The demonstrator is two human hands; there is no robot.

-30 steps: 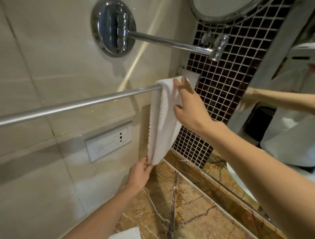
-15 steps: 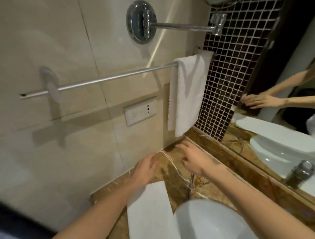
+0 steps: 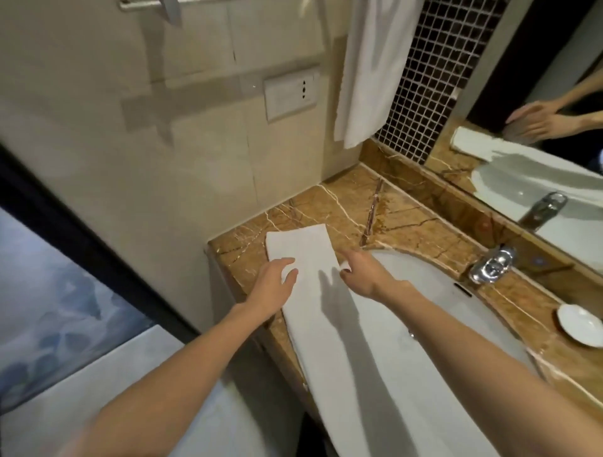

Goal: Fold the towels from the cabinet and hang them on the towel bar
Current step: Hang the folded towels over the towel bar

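A folded white towel (image 3: 308, 251) lies on the brown marble counter (image 3: 346, 202), its near end running along the left rim of the basin. My left hand (image 3: 272, 287) rests on the towel's left edge, fingers fairly straight and thumb apart. At the towel's right edge my right hand (image 3: 362, 274) has curled fingers, and a bit of white cloth shows at its fingertips. Another white towel (image 3: 368, 65) hangs from the chrome towel bar (image 3: 140, 3) at the top of the view, in the wall corner.
A white basin (image 3: 417, 342) fills the counter to the right, with a chrome faucet (image 3: 492, 266) behind it and a small white dish (image 3: 580, 326) far right. A wall socket (image 3: 290, 93) sits below the bar. The mirror (image 3: 538, 156) runs along the back.
Both hands let go of the hung towel and dropped to the counter. They now touch the second folded towel, and the view has tilted down.
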